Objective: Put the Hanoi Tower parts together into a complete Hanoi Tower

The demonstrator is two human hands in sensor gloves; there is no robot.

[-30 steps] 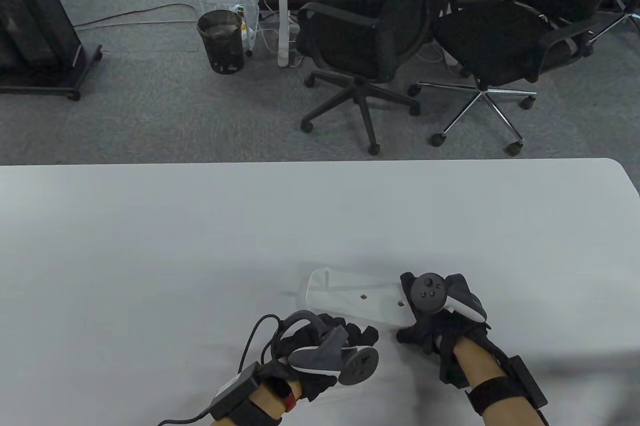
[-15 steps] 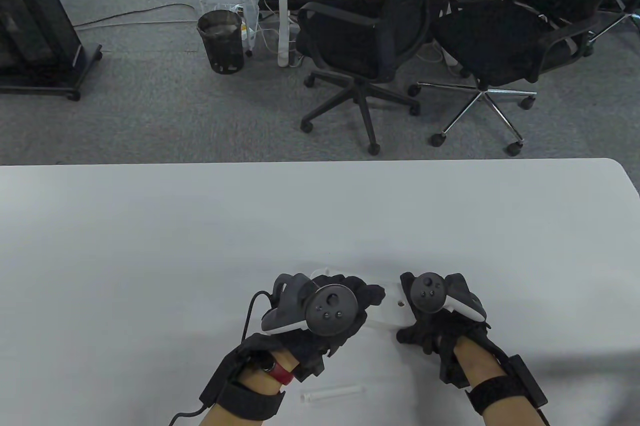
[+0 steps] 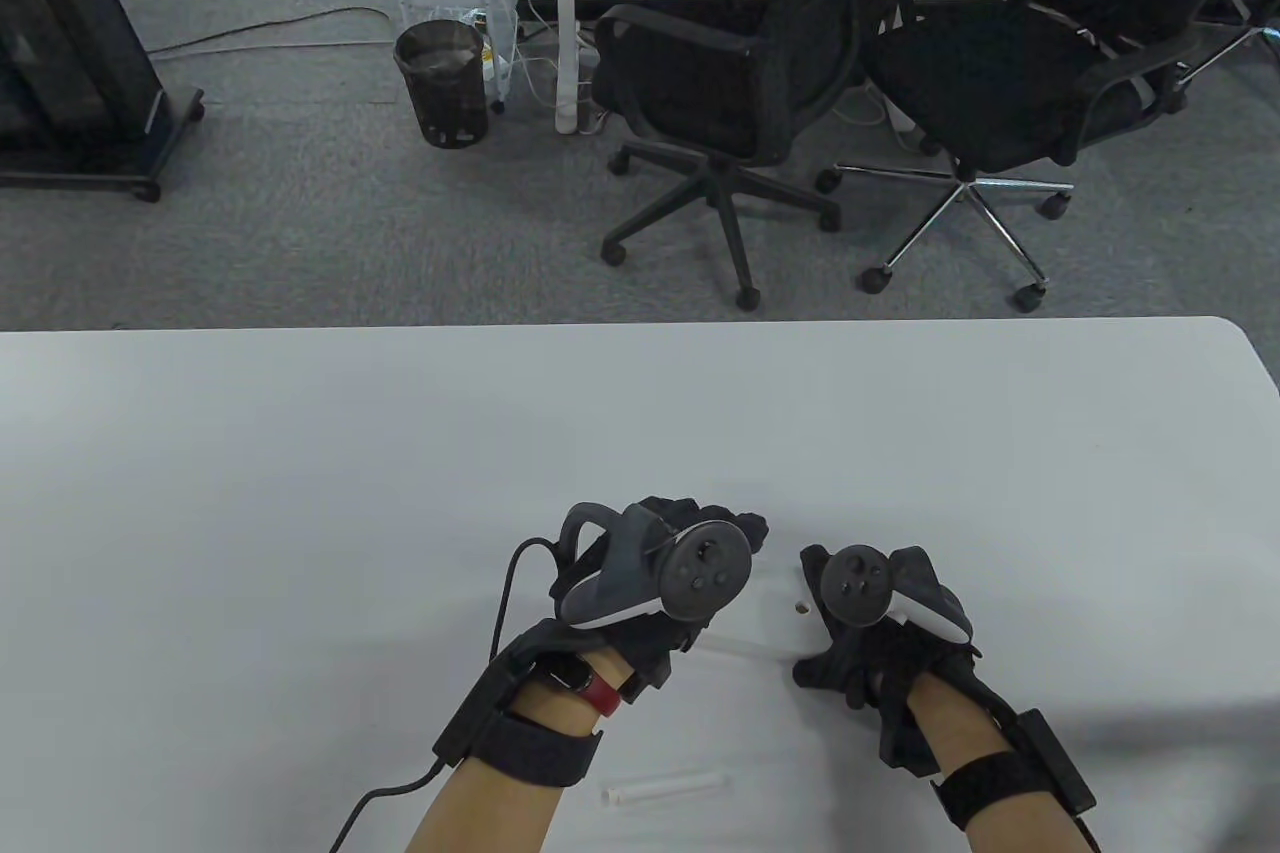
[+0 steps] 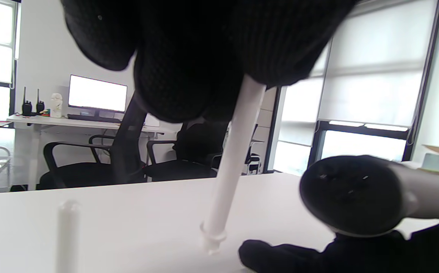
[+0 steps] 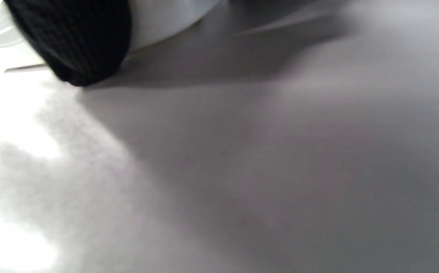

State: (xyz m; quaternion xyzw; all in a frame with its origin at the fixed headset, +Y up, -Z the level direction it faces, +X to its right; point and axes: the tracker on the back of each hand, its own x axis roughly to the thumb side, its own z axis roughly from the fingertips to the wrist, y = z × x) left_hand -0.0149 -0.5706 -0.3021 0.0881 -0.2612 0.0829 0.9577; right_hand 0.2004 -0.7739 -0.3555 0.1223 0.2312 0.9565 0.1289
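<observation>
Now left hand (image 3: 655, 583) holds peg (image 4: 234, 159) over base (image 3: 775, 613).

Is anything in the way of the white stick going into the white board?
Nothing visible blocks it. The left hand holds the white plastic peg, tilted, its tip at the flat white base board, which the right hand steadies.

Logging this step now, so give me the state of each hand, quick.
Left hand: grips a white peg, its lower end at the white base.
Right hand: holds the base's right end; finger closure cannot be told.
</observation>
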